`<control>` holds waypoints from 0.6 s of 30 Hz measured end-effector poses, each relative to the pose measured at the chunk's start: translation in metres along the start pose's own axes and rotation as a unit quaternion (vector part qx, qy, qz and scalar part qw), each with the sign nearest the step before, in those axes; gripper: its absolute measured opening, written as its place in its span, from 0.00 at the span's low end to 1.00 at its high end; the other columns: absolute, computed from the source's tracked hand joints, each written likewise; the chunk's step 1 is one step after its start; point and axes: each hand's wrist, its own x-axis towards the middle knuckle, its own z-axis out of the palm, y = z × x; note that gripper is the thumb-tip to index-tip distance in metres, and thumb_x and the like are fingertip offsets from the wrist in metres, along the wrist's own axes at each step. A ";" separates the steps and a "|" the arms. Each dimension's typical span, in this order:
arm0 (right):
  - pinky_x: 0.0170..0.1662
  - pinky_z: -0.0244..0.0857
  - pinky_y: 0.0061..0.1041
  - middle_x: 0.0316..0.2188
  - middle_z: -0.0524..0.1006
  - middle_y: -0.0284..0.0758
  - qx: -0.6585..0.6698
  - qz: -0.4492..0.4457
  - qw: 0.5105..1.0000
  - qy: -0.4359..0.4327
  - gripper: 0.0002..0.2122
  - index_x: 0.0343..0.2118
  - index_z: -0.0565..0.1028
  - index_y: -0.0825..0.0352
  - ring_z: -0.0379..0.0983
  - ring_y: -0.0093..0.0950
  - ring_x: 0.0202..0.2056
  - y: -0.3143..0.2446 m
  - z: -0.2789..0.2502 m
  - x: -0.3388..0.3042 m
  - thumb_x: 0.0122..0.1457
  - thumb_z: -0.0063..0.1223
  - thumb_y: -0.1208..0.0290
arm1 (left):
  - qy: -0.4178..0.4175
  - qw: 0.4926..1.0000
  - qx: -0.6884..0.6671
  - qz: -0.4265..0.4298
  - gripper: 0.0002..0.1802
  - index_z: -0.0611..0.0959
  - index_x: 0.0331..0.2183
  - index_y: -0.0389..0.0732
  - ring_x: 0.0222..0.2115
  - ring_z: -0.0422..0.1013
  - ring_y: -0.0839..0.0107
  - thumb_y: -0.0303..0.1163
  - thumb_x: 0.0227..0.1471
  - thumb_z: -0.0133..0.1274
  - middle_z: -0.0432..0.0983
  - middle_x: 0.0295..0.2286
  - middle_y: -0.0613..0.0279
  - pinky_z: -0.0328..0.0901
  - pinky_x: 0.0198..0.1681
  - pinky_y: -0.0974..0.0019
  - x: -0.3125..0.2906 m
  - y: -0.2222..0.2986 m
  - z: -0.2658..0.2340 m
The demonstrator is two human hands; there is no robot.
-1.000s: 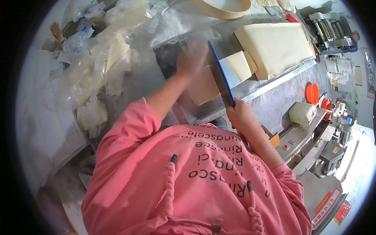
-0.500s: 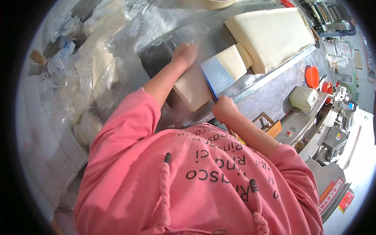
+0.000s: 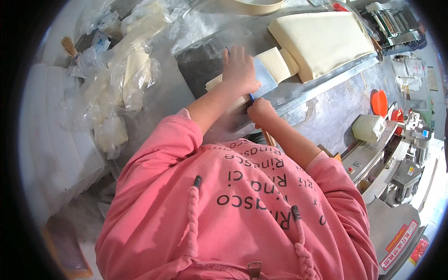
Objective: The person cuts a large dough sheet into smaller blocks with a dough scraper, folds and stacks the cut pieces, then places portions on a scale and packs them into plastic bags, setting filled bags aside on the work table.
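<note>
Lying beneath outspread left hand (image 3: pixel 240 72): dough stack (image 3: pixel 214 83) | right hand (image 3: pixel 262 113): clenched around knife (image 3: pixel 252 97)

Board (image 3: pixel 198 72) on worktop (image 3: pixel 322 109); dough slab (image 3: pixel 322 42) on board's R end, smaller dough pcs (image 3: pixel 274 65) just L. Sieve (image 3: pixel 252 7) behind. Bags (image 3: pixel 137 79) well L of dough, brush (image 3: pixel 69 46) further L. Jug (image 3: pixel 368 129) R, bowl (image 3: pixel 379 102) just behind jug.

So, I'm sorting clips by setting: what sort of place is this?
Probably a noodle or dough workshop: there's a thick pale stack that looks like dough sheets, a worktop dusted white, perhaps with flour, and a metal machine with what seem to be rollers.
</note>
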 end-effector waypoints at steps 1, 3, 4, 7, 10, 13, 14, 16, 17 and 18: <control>0.29 0.71 0.31 0.19 0.75 0.51 -0.007 -0.005 1.000 -0.003 0.13 0.24 0.74 0.81 0.76 0.38 0.20 0.001 0.000 0.000 0.47 0.37 0.75 | 0.019 0.995 -0.099 0.013 0.27 0.70 0.41 0.39 0.46 0.60 0.53 0.40 0.38 0.57 0.63 0.44 0.49 0.52 0.49 0.49 0.000 0.000 -0.006; 0.28 0.71 0.31 0.19 0.75 0.51 -0.015 -0.010 1.000 0.004 0.13 0.25 0.74 0.80 0.76 0.38 0.20 0.002 0.001 0.000 0.47 0.38 0.75 | 0.090 0.968 -0.229 0.058 0.18 0.73 0.33 0.41 0.39 0.66 0.54 0.36 0.38 0.58 0.70 0.35 0.53 0.60 0.43 0.52 0.004 -0.012 -0.021; 0.28 0.71 0.32 0.19 0.75 0.51 -0.018 -0.009 1.000 0.005 0.13 0.25 0.74 0.80 0.76 0.38 0.19 0.003 0.002 0.001 0.47 0.38 0.75 | 0.135 0.968 -0.210 0.026 0.14 0.72 0.30 0.41 0.35 0.67 0.55 0.33 0.38 0.57 0.69 0.31 0.55 0.61 0.38 0.54 0.002 -0.022 -0.029; 0.26 0.71 0.32 0.20 0.75 0.51 0.005 -0.021 1.000 -0.007 0.13 0.25 0.74 0.80 0.75 0.38 0.19 0.005 0.003 0.003 0.47 0.38 0.76 | 0.358 0.929 -0.086 0.022 0.07 0.71 0.22 0.43 0.21 0.68 0.57 0.27 0.40 0.54 0.68 0.17 0.62 0.62 0.22 0.57 -0.009 -0.067 -0.052; 0.25 0.71 0.32 0.21 0.75 0.50 0.011 -0.012 1.000 -0.008 0.12 0.26 0.73 0.81 0.75 0.38 0.18 0.005 0.003 0.005 0.47 0.38 0.77 | 0.261 0.962 -0.017 0.072 0.08 0.71 0.21 0.44 0.24 0.68 0.60 0.30 0.39 0.55 0.68 0.20 0.63 0.62 0.28 0.58 -0.049 -0.064 -0.045; 0.25 0.71 0.31 0.21 0.75 0.50 0.015 -0.006 1.000 -0.008 0.12 0.27 0.73 0.81 0.75 0.38 0.19 0.003 0.002 0.004 0.47 0.39 0.77 | 0.043 0.984 -0.165 0.056 0.11 0.72 0.22 0.43 0.34 0.68 0.60 0.34 0.37 0.58 0.72 0.30 0.62 0.60 0.40 0.58 -0.092 -0.028 -0.023; 0.24 0.71 0.31 0.21 0.75 0.50 0.008 -0.014 1.000 -0.015 0.12 0.27 0.73 0.82 0.75 0.38 0.19 0.003 0.002 0.004 0.47 0.39 0.77 | 0.097 0.974 -0.186 0.081 0.14 0.72 0.25 0.42 0.38 0.67 0.59 0.36 0.36 0.59 0.70 0.34 0.59 0.58 0.44 0.57 -0.095 -0.026 -0.018; 0.24 0.71 0.30 0.21 0.75 0.50 -0.008 -0.025 0.999 -0.025 0.13 0.28 0.73 0.82 0.75 0.38 0.19 0.004 0.001 0.003 0.48 0.39 0.76 | 0.120 0.957 -0.237 0.118 0.21 0.73 0.30 0.41 0.46 0.63 0.57 0.39 0.34 0.62 0.68 0.42 0.52 0.54 0.50 0.54 -0.096 -0.023 -0.013; 0.24 0.71 0.30 0.21 0.75 0.50 0.000 -0.024 0.999 -0.021 0.13 0.28 0.73 0.82 0.75 0.38 0.19 0.004 0.002 0.004 0.49 0.39 0.75 | 0.093 0.974 -0.196 0.065 0.25 0.71 0.33 0.40 0.48 0.60 0.55 0.41 0.33 0.63 0.65 0.44 0.49 0.51 0.52 0.52 -0.092 -0.025 -0.013; 0.24 0.71 0.30 0.21 0.75 0.51 0.008 -0.020 1.000 -0.015 0.13 0.28 0.73 0.82 0.75 0.38 0.19 0.005 0.002 0.005 0.49 0.39 0.75 | 0.066 0.985 -0.158 0.011 0.30 0.70 0.35 0.39 0.51 0.56 0.53 0.43 0.32 0.63 0.62 0.46 0.46 0.48 0.54 0.50 -0.086 -0.030 -0.016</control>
